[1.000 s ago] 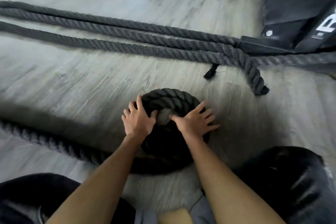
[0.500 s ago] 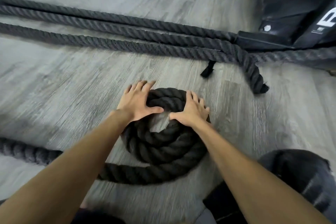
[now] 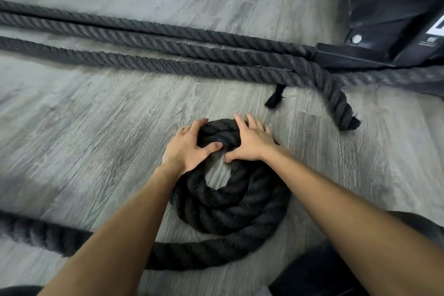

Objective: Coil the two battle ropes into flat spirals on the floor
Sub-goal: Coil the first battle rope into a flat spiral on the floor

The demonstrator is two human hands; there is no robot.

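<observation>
The black battle-rope coil [image 3: 230,211] lies flat on the grey plank floor [image 3: 84,139] right in front of you, its loose tail [image 3: 36,233] running off to your left. Your left hand [image 3: 187,149] clasps the coil's far turns, thumb on top and fingers round the outside. Your right hand [image 3: 249,144] presses beside it, fingers spread flat. Beyond, the second rope [image 3: 168,50] stretches across to a black machine base [image 3: 384,19].

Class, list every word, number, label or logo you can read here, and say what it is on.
White mark on the black machine base: cut off at the frame edge, unreadable.
Small label beside it: too small to read.
Nothing else bears text.
</observation>
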